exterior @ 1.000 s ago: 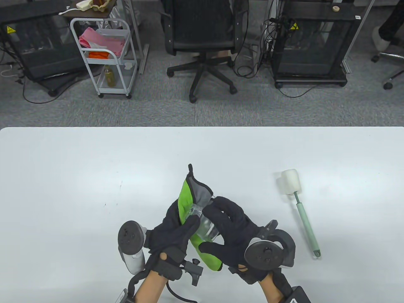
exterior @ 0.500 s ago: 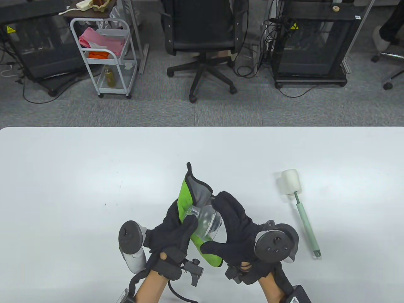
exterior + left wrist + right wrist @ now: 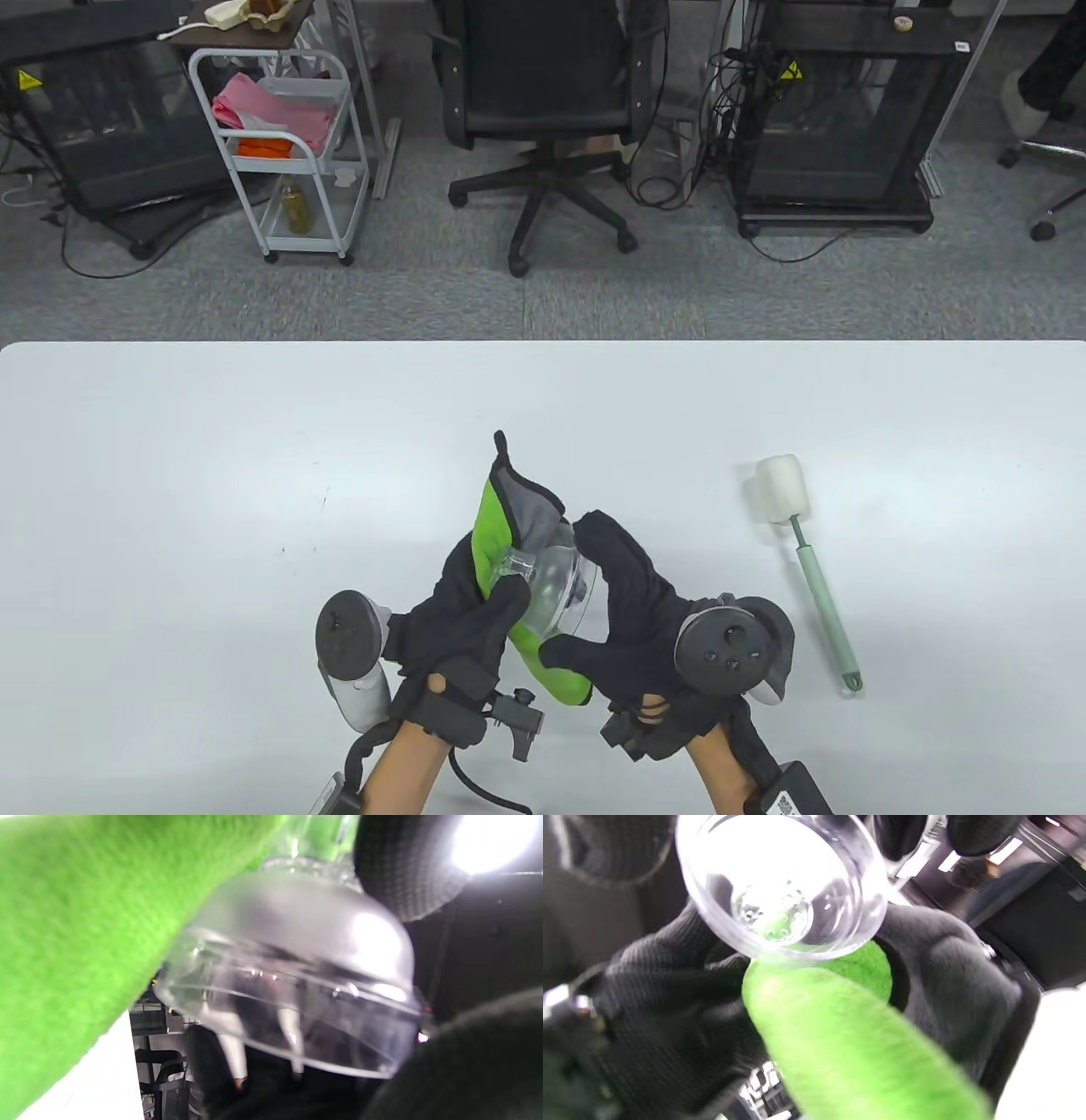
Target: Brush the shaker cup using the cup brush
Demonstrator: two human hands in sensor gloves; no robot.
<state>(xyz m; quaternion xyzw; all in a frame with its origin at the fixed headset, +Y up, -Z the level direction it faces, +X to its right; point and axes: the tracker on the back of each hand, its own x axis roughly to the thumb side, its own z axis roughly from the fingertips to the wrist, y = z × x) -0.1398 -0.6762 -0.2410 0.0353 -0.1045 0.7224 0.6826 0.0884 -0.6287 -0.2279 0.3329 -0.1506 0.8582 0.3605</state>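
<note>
The clear shaker cup [image 3: 550, 594] is held above the table between both hands, lying tilted. My right hand [image 3: 594, 587] grips it, fingers over its far side and thumb under it. My left hand [image 3: 485, 586] presses a green and grey cloth [image 3: 499, 525] against the cup's left side, thumb on top. The left wrist view shows the cup's domed wall [image 3: 297, 984] beside the cloth [image 3: 85, 921]. The right wrist view looks into the cup's open mouth [image 3: 785, 887] above the cloth [image 3: 848, 1052]. The cup brush [image 3: 816, 586], with a white sponge head and green handle, lies untouched on the table to the right.
The white table [image 3: 212, 475] reaches from edge to edge of the table view. Beyond its far edge stand an office chair [image 3: 547, 102], a white cart [image 3: 280, 153] and black cabinets.
My right hand has rolled at the wrist and turned the cup against the cloth. The cloth's tip has shifted a little left. The brush has not moved.
</note>
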